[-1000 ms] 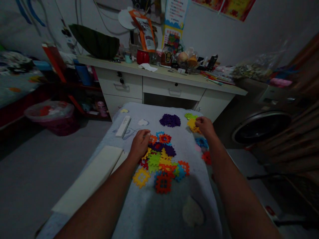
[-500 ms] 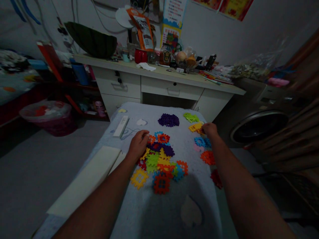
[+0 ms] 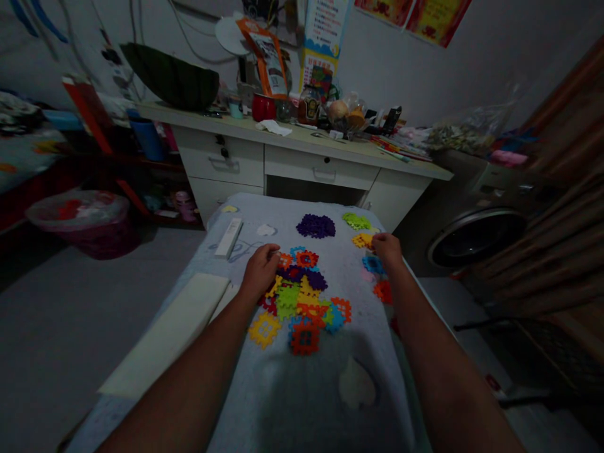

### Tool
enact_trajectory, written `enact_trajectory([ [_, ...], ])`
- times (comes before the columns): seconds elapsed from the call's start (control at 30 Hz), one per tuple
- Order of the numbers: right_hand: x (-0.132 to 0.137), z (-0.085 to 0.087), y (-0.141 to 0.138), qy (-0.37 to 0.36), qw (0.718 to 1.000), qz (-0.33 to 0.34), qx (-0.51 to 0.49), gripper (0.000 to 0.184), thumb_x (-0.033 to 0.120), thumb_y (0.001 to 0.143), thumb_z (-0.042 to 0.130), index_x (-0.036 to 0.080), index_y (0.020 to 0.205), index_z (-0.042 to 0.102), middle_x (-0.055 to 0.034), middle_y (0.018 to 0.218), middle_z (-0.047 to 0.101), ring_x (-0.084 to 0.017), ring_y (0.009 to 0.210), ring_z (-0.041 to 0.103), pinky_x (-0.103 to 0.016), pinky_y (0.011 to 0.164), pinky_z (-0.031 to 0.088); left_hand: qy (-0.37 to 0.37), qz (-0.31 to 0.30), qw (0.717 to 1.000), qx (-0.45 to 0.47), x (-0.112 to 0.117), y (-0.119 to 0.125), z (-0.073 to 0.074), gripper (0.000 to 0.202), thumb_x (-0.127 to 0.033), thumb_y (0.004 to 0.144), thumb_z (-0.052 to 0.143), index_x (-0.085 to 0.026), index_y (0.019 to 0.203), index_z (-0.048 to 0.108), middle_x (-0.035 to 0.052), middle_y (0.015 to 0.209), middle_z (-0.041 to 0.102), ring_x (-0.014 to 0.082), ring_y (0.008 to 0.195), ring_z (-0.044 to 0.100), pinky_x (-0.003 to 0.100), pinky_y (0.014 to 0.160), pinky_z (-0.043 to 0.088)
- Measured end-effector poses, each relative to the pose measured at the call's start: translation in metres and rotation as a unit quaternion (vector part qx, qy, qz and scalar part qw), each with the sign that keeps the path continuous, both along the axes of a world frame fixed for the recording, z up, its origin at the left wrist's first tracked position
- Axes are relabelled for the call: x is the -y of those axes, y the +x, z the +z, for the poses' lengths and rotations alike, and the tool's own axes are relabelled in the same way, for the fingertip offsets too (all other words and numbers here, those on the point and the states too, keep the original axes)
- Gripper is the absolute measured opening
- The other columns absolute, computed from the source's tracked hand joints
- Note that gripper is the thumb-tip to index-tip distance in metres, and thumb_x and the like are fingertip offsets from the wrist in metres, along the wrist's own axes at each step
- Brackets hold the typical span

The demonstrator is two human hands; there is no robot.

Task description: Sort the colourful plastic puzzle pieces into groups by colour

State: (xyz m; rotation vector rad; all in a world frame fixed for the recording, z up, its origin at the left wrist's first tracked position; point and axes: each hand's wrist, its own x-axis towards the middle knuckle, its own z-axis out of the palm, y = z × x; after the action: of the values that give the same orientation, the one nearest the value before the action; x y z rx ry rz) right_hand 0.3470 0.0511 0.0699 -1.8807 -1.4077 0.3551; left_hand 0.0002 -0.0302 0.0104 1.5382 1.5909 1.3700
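Observation:
My left hand (image 3: 261, 270) is closed, thumb and fingers drawn together, at the left edge of a mixed heap of toothed plastic interlocking tiles. Beside its fingertips lies an orange tile (image 3: 285, 260); anything inside that grip is hidden. The heap also holds purple, green (image 3: 287, 299), yellow (image 3: 263, 329) and red-orange window-shaped tiles (image 3: 304, 338). On the right, my right hand (image 3: 387, 249) pinches at the edge of the yellow tiles (image 3: 362, 240). Blue tiles (image 3: 372, 264) and orange tiles (image 3: 383, 290) lie below it, partly behind my forearm.
A purple tile pile (image 3: 316, 226) and a green pile (image 3: 356, 221) lie farther back on the cloth-covered table (image 3: 264, 390). At left are a white box (image 3: 229, 239) and a pale board (image 3: 170, 333). Beyond stand a cluttered desk (image 3: 236, 157) and a washing machine (image 3: 472, 214).
The view has shifted slightly. My right forearm has swung a little left and covers more of the orange and dark red tiles. My left hand stays by the heap.

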Motion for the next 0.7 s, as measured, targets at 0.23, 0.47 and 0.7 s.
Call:
enact_trajectory([
  [0.23, 0.063, -0.004, -0.073, -0.04, 0.96, 0.278, 0.011, 0.016, 0.021, 0.076, 0.059, 0.017, 0.089, 0.068, -0.0036, 0.083, 0.069, -0.018, 0.08, 0.064, -0.031, 0.077, 0.051, -0.002, -0.01, 1.0, 0.009, 0.003, 0.0, -0.001, 0.023, -0.034, 0.081, 0.054, -0.023, 0.098, 0.066, 0.0053, 0.091, 0.069, 0.0233, 0.09, 0.065, 0.037, 0.087, 0.049],
  [0.47, 0.106, -0.013, -0.106, -0.041, 0.909, 0.399, 0.115, 0.034, 0.024, 0.078, 0.069, 0.016, 0.111, 0.066, -0.0109, 0.114, 0.066, -0.023, 0.107, 0.058, -0.039, 0.098, 0.042, 0.012, -0.044, 0.997, -0.06, 0.007, -0.003, 0.001, 0.023, -0.035, 0.084, 0.051, -0.022, 0.097, 0.065, 0.0059, 0.097, 0.066, 0.022, 0.092, 0.063, 0.036, 0.089, 0.048],
  [0.7, 0.108, -0.027, -0.108, -0.002, 0.921, 0.378, 0.09, 0.043, 0.027, 0.077, 0.072, 0.014, 0.117, 0.063, -0.0116, 0.11, 0.063, -0.023, 0.101, 0.059, -0.037, 0.091, 0.046, 0.044, -0.071, 0.987, -0.14, 0.009, -0.002, 0.001, 0.027, -0.034, 0.088, 0.047, -0.018, 0.102, 0.063, 0.0084, 0.105, 0.063, 0.0225, 0.101, 0.059, 0.037, 0.093, 0.047],
])
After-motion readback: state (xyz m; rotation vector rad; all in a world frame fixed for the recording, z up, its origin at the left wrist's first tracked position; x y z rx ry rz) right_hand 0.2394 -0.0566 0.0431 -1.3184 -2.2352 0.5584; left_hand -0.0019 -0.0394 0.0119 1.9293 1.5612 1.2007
